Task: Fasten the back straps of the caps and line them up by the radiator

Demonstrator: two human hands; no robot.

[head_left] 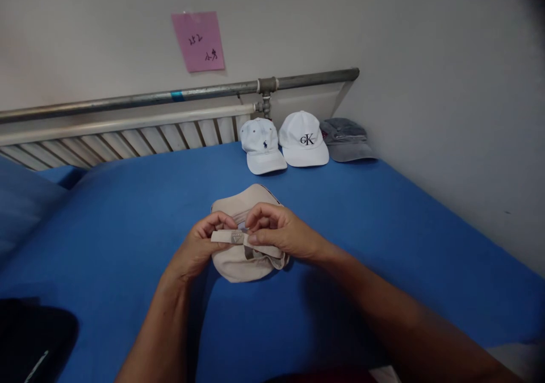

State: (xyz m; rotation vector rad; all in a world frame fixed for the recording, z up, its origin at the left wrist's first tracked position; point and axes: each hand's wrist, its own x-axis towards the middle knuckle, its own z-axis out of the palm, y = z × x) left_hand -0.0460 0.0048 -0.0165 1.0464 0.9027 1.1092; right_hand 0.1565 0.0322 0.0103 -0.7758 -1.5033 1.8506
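Observation:
A beige cap (242, 268) is between my two hands above the blue bed sheet, its back strap (221, 236) facing me. On that strap sits a small grey buckle or tab with a triangle mark. My left hand (198, 244) pinches the strap's left end between thumb and fingers. With thumb and curled fingers, my right hand (276, 232) grips the strap just right of the buckle. Part of the cap's right side is hidden behind my right hand.
Against the far side stand a white cap with a small rider logo (259, 144), a white CK cap (303, 139) and a grey cap (347, 140). Behind them run a radiator (170, 136) and metal pipe (213, 92). A black object (36, 337) lies lower left.

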